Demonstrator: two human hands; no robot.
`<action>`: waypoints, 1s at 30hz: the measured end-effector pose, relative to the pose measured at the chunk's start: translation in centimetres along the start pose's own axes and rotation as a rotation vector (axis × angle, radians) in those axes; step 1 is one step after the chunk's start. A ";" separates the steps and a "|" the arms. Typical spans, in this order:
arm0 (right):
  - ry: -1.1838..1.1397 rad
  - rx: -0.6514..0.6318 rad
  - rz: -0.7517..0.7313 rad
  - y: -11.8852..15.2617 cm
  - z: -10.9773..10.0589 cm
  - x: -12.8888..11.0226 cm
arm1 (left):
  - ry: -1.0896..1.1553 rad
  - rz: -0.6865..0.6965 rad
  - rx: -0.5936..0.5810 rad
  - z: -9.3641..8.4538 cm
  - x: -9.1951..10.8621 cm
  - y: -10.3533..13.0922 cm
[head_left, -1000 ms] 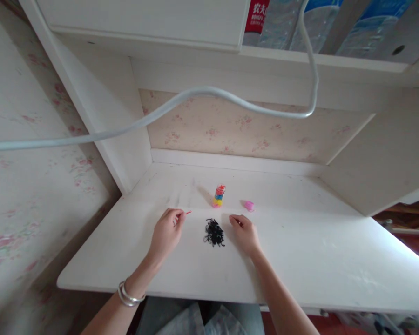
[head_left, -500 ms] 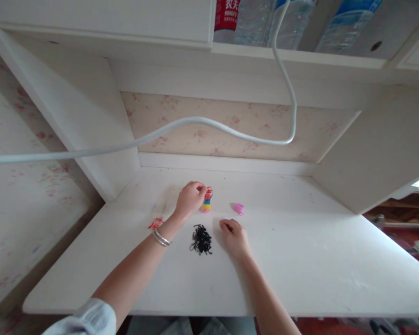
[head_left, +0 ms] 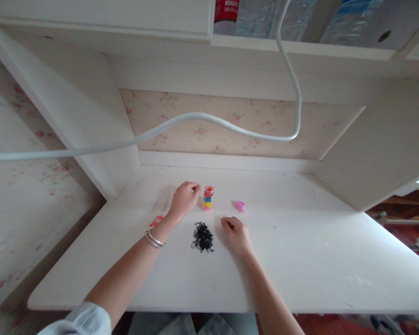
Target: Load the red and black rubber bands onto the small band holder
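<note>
Head view: clear small jar (head_left: 208, 197) upright on white desk (head_left: 300, 260), bands inside in color layers: pink at base, then yellow, blue, red up to the mouth. Left hand (head_left: 185, 197) at jar's 9 to 10 o'clock, fingertips just beside it, slim gap showing, so jar sits about 3 o'clock from that grip. Thumb and index drawn together; can't tell if anything is pinched between them. Two silver bangles (head_left: 154, 239) on left wrist.

Red bands (head_left: 157, 221) loose on desk, jar's 8 o'clock, next to left forearm, partly behind it. Black bands (head_left: 203, 237), tangled heap, jar's 6 o'clock, between the two arms. Right hand (head_left: 236, 232) between jar's 4 and 5 o'clock, resting on desk, fingers curled; inside of the curl is dark, can't tell if it grasps something. Black heap at right hand's 9 o'clock, near but apart. Pink cap-like piece (head_left: 240, 206) at right hand's 12 o'clock, jar's 3 o'clock, touching neither.

Open shelf (head_left: 300, 50) toward 1 o'clock up top: red-labeled bottle (head_left: 226, 10), clear plastic bottles (head_left: 254, 18) beside it, tops cut off by frame. White cable (head_left: 202, 116) runs across, 9 o'clock edge to 1 o'clock.
</note>
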State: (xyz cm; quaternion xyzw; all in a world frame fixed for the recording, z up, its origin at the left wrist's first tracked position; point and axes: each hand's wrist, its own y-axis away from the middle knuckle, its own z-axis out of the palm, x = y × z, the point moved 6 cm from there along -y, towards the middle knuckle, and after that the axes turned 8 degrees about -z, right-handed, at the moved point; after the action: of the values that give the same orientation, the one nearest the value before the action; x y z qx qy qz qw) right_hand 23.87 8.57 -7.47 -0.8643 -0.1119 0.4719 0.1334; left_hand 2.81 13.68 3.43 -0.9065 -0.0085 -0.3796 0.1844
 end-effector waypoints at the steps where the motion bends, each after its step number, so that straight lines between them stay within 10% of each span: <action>1: 0.001 0.003 0.000 0.0 0.0 0.0 | 0.009 -0.002 -0.001 -0.4 -0.4 0.4; 14: 0.035 0.024 -0.005 0.6 0.3 0.1 | 0.026 -0.225 -0.104 -6.0 -11.4 14.9; 19: 0.156 0.036 -0.188 0.9 1.1 -4.2 | 0.001 -0.258 -0.061 -7.6 -13.9 17.8; 30: 0.507 -0.610 -0.305 -1.0 14.1 -14.9 | -0.012 -0.254 -0.048 -7.6 -13.7 17.1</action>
State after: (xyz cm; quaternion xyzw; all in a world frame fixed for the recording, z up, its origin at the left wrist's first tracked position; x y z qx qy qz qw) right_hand 4.01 6.54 -2.70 -0.9265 -0.3366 0.1644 -0.0367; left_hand -9.42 -3.15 -6.76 -0.9046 -0.1151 -0.3946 0.1130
